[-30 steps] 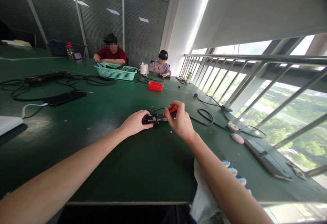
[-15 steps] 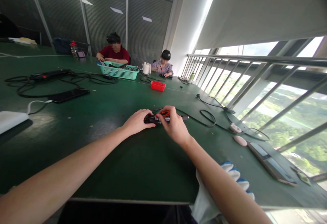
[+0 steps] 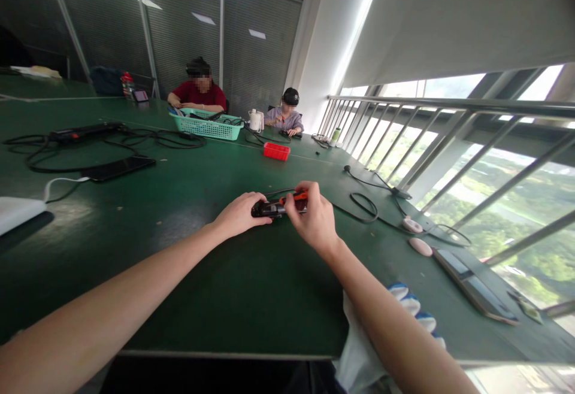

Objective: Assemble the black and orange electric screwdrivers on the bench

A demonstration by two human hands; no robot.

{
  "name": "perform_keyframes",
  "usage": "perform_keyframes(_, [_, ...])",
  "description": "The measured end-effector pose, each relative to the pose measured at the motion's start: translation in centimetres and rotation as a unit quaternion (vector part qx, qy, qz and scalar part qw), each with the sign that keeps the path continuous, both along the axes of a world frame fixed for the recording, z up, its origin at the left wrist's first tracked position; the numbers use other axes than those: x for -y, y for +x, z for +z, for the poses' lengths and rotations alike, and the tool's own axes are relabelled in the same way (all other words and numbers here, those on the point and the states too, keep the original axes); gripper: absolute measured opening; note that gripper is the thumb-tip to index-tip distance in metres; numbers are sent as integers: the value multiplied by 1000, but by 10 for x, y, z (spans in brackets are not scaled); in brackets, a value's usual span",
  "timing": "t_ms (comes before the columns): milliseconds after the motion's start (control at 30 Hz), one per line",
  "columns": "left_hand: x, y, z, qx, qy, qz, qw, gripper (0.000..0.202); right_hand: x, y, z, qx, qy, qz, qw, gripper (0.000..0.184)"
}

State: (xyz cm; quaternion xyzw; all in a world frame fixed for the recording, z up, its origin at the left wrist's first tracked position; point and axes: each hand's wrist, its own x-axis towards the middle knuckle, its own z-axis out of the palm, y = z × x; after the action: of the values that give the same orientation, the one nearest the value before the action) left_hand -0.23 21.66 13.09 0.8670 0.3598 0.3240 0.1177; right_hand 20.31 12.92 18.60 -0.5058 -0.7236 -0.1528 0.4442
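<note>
On the green table in front of me lies a dark, elongated device [image 3: 273, 209], its far side partly hidden by my fingers. My left hand [image 3: 242, 213] grips its left end between thumb and fingers. My right hand [image 3: 313, 217] is closed around an orange-and-black handle, which looks like a screwdriver [image 3: 297, 197], over the device's right part. A thin shaft seems to point left from the handle along the device. Whether its tip touches the device is too small to tell. A black cord [image 3: 366, 205] runs on the table to the right of my hands.
Ahead stand a red tray [image 3: 277, 151] and a turquoise basket [image 3: 206, 124], with two people seated behind. To the left lie a phone [image 3: 119, 168], a white box [image 3: 20, 213] and a corded black device [image 3: 87, 132]. A glove [image 3: 411, 304] lies beside my right forearm; a railing borders the right.
My right hand has shifted slightly to the right and up, the orange handle moving with it. More of the dark device shows between my hands. My left hand stays in place.
</note>
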Motion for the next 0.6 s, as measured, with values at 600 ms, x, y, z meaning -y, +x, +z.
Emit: perform_keyframes(600, [0, -1, 1, -2, -3, 1, 1000, 47, -8, 10, 3, -33, -11, -101, 994, 21])
